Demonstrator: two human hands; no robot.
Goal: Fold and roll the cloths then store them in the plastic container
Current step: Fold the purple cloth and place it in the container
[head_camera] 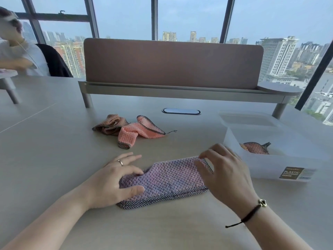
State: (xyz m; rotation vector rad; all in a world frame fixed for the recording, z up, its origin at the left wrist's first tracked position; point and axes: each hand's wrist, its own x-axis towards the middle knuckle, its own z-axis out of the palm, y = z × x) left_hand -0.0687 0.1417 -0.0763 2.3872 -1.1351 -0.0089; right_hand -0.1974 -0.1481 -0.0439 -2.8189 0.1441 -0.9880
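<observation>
The purple cloth (165,179) lies folded on the bench (54,141), soft and floppy, best taken by its hemmed edge. The left hand (111,183) presses its left end, fingers relaxed; the right hand (223,170) pinches the far right corner beside the plastic container (270,165).

Pale desk (54,141), brown divider panel (173,62), tall windows (189,17), hazy daylight

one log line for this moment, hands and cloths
left hand: presses purple cloth | right hand: pinches its corner | container: one cloth stored | two loose
</observation>
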